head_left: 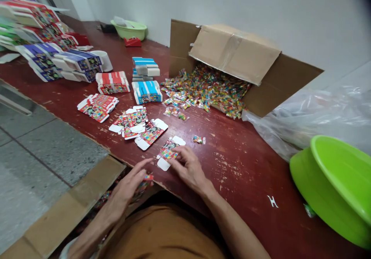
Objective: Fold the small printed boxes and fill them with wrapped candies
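My right hand (189, 168) has its thumb and fingers closed on the near right side of a small printed candy carton (168, 152), which lies on the table with white flaps spread at both ends. My left hand (129, 185) is just off the table edge, fingers stretched out, above an open cardboard box (72, 208) by my lap. A bit of a red printed carton (148, 178) shows beneath its fingertips; whether the hand touches it is unclear. A wrapped candy packet (198, 139) lies just beyond my right hand. Flat red cartons (135, 121) lie loosely stacked to the left.
A large cardboard box (234, 50) on its side spills many candy packets (203, 87). Bundled blue cartons (147, 92), red cartons (113, 82) and purple cartons (81, 62) stand at the back left. A green basin (327, 185) and clear plastic sheeting (327, 112) occupy the right.
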Demonstrator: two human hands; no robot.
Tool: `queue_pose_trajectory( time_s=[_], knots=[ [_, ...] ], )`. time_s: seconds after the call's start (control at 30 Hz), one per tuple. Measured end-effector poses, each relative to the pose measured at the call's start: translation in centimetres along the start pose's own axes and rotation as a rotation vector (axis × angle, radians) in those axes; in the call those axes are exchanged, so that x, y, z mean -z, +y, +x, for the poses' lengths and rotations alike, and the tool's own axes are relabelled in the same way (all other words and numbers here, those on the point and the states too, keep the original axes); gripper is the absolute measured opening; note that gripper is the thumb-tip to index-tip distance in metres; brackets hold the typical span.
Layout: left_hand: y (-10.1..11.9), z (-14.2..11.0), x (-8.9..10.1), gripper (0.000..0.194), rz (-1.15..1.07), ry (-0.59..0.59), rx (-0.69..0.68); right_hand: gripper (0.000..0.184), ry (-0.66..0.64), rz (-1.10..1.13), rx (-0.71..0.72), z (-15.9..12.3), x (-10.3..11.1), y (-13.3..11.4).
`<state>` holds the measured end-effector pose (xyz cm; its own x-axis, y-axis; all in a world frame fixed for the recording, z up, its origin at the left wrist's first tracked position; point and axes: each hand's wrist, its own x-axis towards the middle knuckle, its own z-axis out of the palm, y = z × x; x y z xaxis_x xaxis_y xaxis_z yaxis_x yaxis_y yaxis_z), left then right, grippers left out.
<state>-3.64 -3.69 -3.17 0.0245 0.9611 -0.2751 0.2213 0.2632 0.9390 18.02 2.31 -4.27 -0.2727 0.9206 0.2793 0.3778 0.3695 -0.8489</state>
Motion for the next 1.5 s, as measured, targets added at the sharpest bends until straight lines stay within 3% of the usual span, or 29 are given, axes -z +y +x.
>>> queue_pose_trajectory(
  time_s=[0.1, 0.17, 0.23, 0.33, 0.43, 0.53, 0.67, 0.83, 0.93, 1.03, 1.1, 1.17, 1.27, 1.5],
  knots=[
    [-1.2, -0.5, 2.0, 0.051, 0.52, 0.198, -0.199, 0.041, 0.084, -0.328, -0.108, 2.3, 0.6, 1.8],
    [-1.0, 0.2, 1.5, 0.05, 0.75, 0.282, -0.408, 0.045, 0.029, -0.483, -0.157, 3.3, 0.7, 2.4],
    [-0.3, 1.9, -0.1, 0.049, 0.927, 0.294, -0.558, 0.048, -0.042, -0.566, -0.192, 3.6, 0.5, 2.6],
    [0.4, 4.8, -2.8, 0.056, 1.156, 0.275, -0.547, 0.05, -0.102, -0.59, -0.228, 3.6, 0.2, 2.5],
    [0.5, 6.3, -4.3, 0.061, 1.208, 0.232, -0.498, 0.044, -0.097, -0.509, -0.281, 3.6, 0.1, 2.5],
    [0.5, 6.4, -4.5, 0.06, 1.126, 0.209, -0.49, 0.029, -0.008, -0.334, -0.327, 3.6, 0.1, 2.5],
    [1.6, 6.2, -4.2, 0.03, 0.777, 0.187, -0.443, 0.008, 0.068, -0.189, -0.277, 3.5, 1.0, 1.4],
    [3.3, 5.9, -4.1, 0.03, 0.246, -0.012, -0.273, 0.008, -0.092, -0.112, -0.121, 2.7, 3.3, -0.3],
    [3.7, 4.4, -5.2, 0.025, 0.18, -0.036, -0.292, 0.016, -0.161, -0.054, -0.149, 1.1, 4.6, -0.6],
    [3.1, 2.9, -6.6, 0.02, 0.12, -0.098, -0.273, 0.02, -0.144, -0.168, -0.094, -0.8, 5.4, -0.7],
    [2.3, 2.1, -7.1, 0.018, -0.057, -0.252, -0.133, 0.022, -0.154, -0.233, -0.058, -2.1, 5.7, -1.0],
    [1.6, 1.5, -7.2, 0.031, -0.325, -0.506, 0.064, 0.024, -0.194, -0.227, -0.055, -3.2, 5.8, -1.7],
    [1.1, 1.0, -6.8, 0.048, -0.539, -0.829, 0.229, 0.025, -0.28, -0.097, -0.135, -4.3, 5.2, -2.6],
    [0.7, 1.1, -6.6, 0.053, -0.387, -0.853, 0.292, 0.031, -0.486, 0.439, -0.556, -5.5, 3.7, -3.7]
  ],
)
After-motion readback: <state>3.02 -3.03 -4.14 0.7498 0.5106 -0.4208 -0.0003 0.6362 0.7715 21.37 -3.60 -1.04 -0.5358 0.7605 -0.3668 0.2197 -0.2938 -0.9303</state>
